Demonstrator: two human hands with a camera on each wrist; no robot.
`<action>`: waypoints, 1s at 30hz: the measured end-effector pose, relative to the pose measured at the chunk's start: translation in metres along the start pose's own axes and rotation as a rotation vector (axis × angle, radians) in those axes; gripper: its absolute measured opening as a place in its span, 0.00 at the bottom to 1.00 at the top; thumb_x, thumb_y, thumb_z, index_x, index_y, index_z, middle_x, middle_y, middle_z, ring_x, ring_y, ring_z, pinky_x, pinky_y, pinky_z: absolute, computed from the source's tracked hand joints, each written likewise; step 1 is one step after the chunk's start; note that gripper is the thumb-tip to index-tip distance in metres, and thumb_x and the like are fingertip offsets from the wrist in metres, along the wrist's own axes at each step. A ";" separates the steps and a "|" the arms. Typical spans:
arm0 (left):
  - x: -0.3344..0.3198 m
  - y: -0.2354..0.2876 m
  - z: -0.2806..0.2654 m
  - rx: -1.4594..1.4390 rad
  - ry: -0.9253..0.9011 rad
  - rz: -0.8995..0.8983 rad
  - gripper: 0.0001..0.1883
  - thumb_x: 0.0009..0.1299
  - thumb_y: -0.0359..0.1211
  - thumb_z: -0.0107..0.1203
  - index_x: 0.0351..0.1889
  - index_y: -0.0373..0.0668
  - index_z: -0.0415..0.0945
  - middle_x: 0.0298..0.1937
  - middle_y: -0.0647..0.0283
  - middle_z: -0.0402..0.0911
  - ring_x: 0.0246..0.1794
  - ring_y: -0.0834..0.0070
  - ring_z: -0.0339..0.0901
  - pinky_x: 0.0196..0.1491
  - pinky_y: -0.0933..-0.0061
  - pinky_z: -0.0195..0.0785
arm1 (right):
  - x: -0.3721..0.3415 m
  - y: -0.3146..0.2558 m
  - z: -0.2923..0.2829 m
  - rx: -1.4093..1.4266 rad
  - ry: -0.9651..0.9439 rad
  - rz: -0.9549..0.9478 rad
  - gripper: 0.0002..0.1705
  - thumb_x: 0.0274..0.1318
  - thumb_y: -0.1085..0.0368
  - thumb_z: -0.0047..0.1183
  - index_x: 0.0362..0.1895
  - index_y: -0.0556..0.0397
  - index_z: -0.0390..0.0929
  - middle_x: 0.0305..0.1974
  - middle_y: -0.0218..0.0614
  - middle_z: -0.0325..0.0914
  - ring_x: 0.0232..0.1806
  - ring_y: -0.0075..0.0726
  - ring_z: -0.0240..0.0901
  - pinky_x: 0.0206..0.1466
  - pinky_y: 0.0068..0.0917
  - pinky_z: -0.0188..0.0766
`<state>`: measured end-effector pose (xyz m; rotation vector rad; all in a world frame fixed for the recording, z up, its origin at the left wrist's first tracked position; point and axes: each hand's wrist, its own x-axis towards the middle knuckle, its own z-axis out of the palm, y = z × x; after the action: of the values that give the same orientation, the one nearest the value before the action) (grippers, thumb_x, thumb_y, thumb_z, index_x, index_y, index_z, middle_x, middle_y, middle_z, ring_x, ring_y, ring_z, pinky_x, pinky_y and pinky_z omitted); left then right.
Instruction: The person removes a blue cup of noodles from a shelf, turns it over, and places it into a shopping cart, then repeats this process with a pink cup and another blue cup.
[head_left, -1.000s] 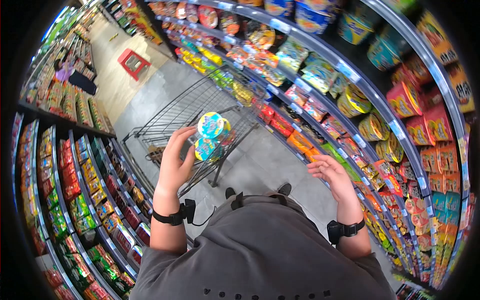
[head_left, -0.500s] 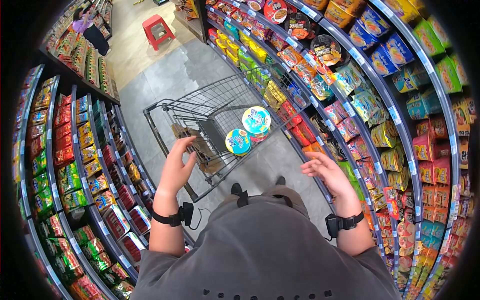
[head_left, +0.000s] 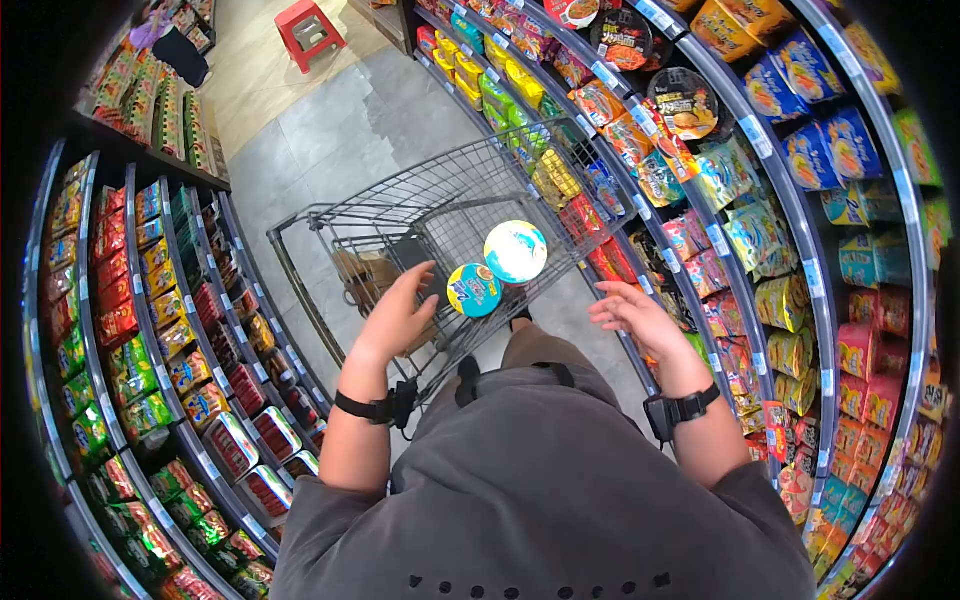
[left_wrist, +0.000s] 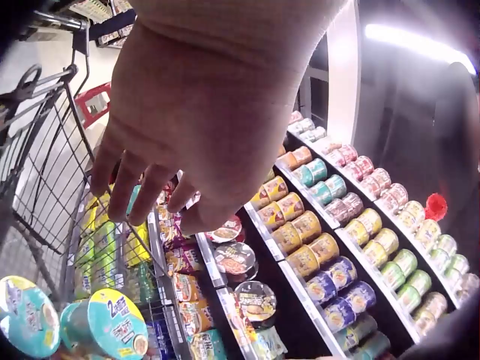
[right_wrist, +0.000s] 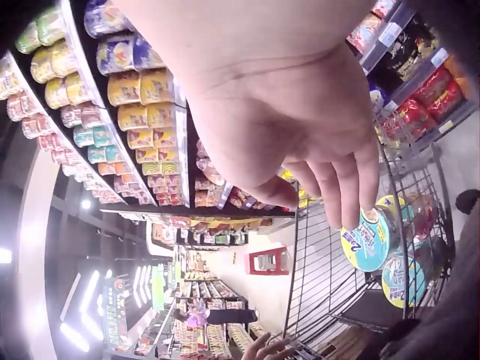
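Observation:
Two round teal-and-yellow tubs, one point(head_left: 515, 251) beside the other point(head_left: 474, 290), lie in the black wire cart point(head_left: 420, 215). My left hand point(head_left: 398, 317) hovers at the cart's near side, left of the tubs, fingers relaxed and holding nothing. To the right of the cart, my right hand point(head_left: 640, 318) hangs in the air with loosely bent fingers and an empty palm. The left wrist view shows the left hand point(left_wrist: 195, 120) above the shelf front; in the right wrist view the right hand point(right_wrist: 300, 120) is seen with the tubs point(right_wrist: 366, 240) beyond its fingertips.
Shelves of packaged noodles point(head_left: 790, 290) curve along the right, and shelves of bagged goods point(head_left: 150, 330) along the left. A red stool point(head_left: 310, 35) stands on the floor ahead. A person point(head_left: 180, 50) is at the far left. Something brown point(head_left: 368, 275) hangs by the cart's handle end.
The view has tilted and shifted, showing the cart nearer than at first. My left hand has moved right, towards the tubs; my right hand has come slightly left. Both stay empty.

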<state>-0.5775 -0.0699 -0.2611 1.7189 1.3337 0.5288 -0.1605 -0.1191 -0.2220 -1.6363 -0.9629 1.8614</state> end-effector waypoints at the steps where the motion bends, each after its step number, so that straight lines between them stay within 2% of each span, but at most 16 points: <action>1: 0.014 -0.002 0.005 -0.025 -0.019 -0.038 0.30 0.73 0.29 0.61 0.73 0.37 0.66 0.62 0.48 0.79 0.61 0.58 0.79 0.64 0.61 0.72 | 0.018 -0.005 -0.004 -0.003 -0.020 0.008 0.30 0.74 0.60 0.48 0.74 0.57 0.63 0.58 0.45 0.81 0.59 0.38 0.80 0.61 0.33 0.74; 5: 0.059 -0.010 0.036 -0.052 -0.131 -0.177 0.31 0.73 0.31 0.59 0.73 0.34 0.64 0.60 0.45 0.81 0.59 0.55 0.81 0.62 0.60 0.73 | 0.097 0.004 -0.018 -0.059 -0.100 0.121 0.33 0.73 0.60 0.49 0.78 0.54 0.59 0.60 0.44 0.80 0.63 0.38 0.78 0.64 0.33 0.73; 8: 0.092 -0.037 0.072 0.013 -0.230 -0.255 0.33 0.73 0.33 0.59 0.75 0.33 0.62 0.60 0.44 0.81 0.58 0.51 0.81 0.61 0.59 0.74 | 0.154 0.023 -0.026 -0.117 -0.122 0.167 0.35 0.73 0.61 0.49 0.79 0.53 0.56 0.62 0.44 0.79 0.62 0.38 0.77 0.64 0.33 0.72; 10: 0.112 -0.052 0.095 0.048 -0.287 -0.317 0.34 0.74 0.33 0.59 0.76 0.33 0.61 0.60 0.44 0.81 0.58 0.54 0.82 0.61 0.59 0.75 | 0.181 0.027 -0.028 -0.151 -0.135 0.184 0.36 0.72 0.60 0.48 0.80 0.53 0.54 0.63 0.44 0.79 0.61 0.38 0.78 0.64 0.34 0.72; 11: 0.121 -0.058 0.105 0.082 -0.323 -0.365 0.34 0.74 0.33 0.58 0.77 0.34 0.60 0.61 0.45 0.82 0.58 0.56 0.83 0.60 0.59 0.75 | 0.193 0.028 -0.029 -0.226 -0.159 0.219 0.38 0.71 0.60 0.50 0.80 0.52 0.54 0.61 0.43 0.80 0.59 0.37 0.78 0.62 0.33 0.73; 12: 0.130 -0.059 0.112 0.070 -0.347 -0.392 0.35 0.74 0.33 0.58 0.77 0.34 0.59 0.60 0.45 0.83 0.57 0.54 0.84 0.59 0.58 0.76 | 0.204 0.033 -0.029 -0.302 -0.185 0.251 0.40 0.69 0.59 0.52 0.80 0.52 0.54 0.60 0.42 0.80 0.56 0.35 0.78 0.59 0.33 0.74; 14: 0.143 -0.068 0.126 0.076 -0.361 -0.402 0.35 0.74 0.33 0.57 0.77 0.34 0.59 0.59 0.44 0.83 0.56 0.53 0.84 0.58 0.57 0.77 | 0.223 0.042 -0.029 -0.309 -0.211 0.281 0.41 0.67 0.58 0.54 0.80 0.52 0.54 0.58 0.41 0.81 0.55 0.34 0.78 0.57 0.32 0.74; 15: 0.147 -0.069 0.131 0.080 -0.362 -0.404 0.35 0.73 0.33 0.57 0.77 0.33 0.58 0.58 0.43 0.84 0.55 0.53 0.84 0.57 0.57 0.77 | 0.228 0.042 -0.025 -0.326 -0.235 0.299 0.43 0.66 0.58 0.56 0.80 0.52 0.54 0.55 0.40 0.82 0.53 0.33 0.78 0.54 0.32 0.74; 16: 0.151 -0.070 0.136 0.078 -0.371 -0.414 0.35 0.73 0.33 0.57 0.77 0.33 0.58 0.58 0.43 0.84 0.55 0.53 0.84 0.57 0.57 0.77 | 0.231 0.042 -0.019 -0.322 -0.206 0.254 0.42 0.63 0.60 0.54 0.78 0.59 0.58 0.44 0.40 0.84 0.43 0.34 0.79 0.47 0.30 0.75; 19: 0.159 -0.067 0.140 0.144 -0.354 -0.486 0.35 0.72 0.32 0.57 0.76 0.32 0.59 0.55 0.42 0.85 0.54 0.52 0.85 0.56 0.56 0.78 | 0.229 0.003 -0.011 -0.366 -0.253 0.303 0.37 0.63 0.59 0.53 0.75 0.55 0.63 0.44 0.39 0.84 0.43 0.34 0.79 0.47 0.30 0.75; 20: 0.160 -0.064 0.138 0.105 -0.350 -0.505 0.35 0.71 0.32 0.57 0.76 0.32 0.60 0.55 0.42 0.85 0.53 0.51 0.85 0.56 0.56 0.78 | 0.241 0.017 -0.014 -0.402 -0.304 0.278 0.42 0.65 0.57 0.57 0.79 0.50 0.57 0.43 0.39 0.82 0.39 0.32 0.81 0.40 0.32 0.75; 23: 0.160 -0.061 0.138 0.048 -0.338 -0.542 0.34 0.70 0.33 0.57 0.74 0.32 0.61 0.54 0.41 0.85 0.53 0.50 0.85 0.55 0.56 0.78 | 0.265 0.057 -0.019 -0.571 -0.306 0.176 0.40 0.65 0.59 0.57 0.78 0.52 0.58 0.43 0.42 0.83 0.40 0.34 0.81 0.42 0.33 0.76; 27: 0.155 -0.055 0.134 0.104 -0.368 -0.509 0.34 0.70 0.33 0.58 0.73 0.31 0.62 0.54 0.42 0.85 0.53 0.51 0.85 0.55 0.57 0.78 | 0.272 0.080 -0.016 -0.679 -0.256 -0.011 0.34 0.66 0.61 0.54 0.74 0.56 0.63 0.45 0.43 0.86 0.42 0.44 0.83 0.47 0.36 0.77; 28: 0.153 -0.053 0.133 0.145 -0.341 -0.469 0.34 0.71 0.35 0.58 0.73 0.33 0.64 0.52 0.43 0.86 0.51 0.52 0.86 0.55 0.58 0.78 | 0.268 0.062 -0.014 -0.699 -0.293 0.068 0.33 0.67 0.60 0.54 0.72 0.59 0.64 0.43 0.43 0.86 0.41 0.42 0.84 0.46 0.36 0.78; 29: 0.150 -0.052 0.129 0.146 -0.335 -0.464 0.34 0.71 0.35 0.58 0.73 0.33 0.64 0.52 0.43 0.86 0.51 0.52 0.86 0.55 0.58 0.78 | 0.261 0.046 -0.011 -0.703 -0.290 0.061 0.33 0.67 0.60 0.54 0.72 0.59 0.64 0.43 0.43 0.86 0.41 0.42 0.84 0.46 0.36 0.78; 30: 0.148 -0.048 0.122 0.110 -0.313 -0.438 0.34 0.71 0.37 0.59 0.73 0.32 0.65 0.49 0.43 0.86 0.50 0.50 0.85 0.55 0.58 0.77 | 0.255 0.034 -0.009 -0.662 -0.294 0.114 0.32 0.68 0.60 0.53 0.71 0.60 0.65 0.41 0.45 0.86 0.37 0.39 0.84 0.44 0.36 0.79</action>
<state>-0.4617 0.0241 -0.3916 1.4576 1.4672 -0.0615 -0.1919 0.0509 -0.4126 -1.8188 -1.7936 2.0244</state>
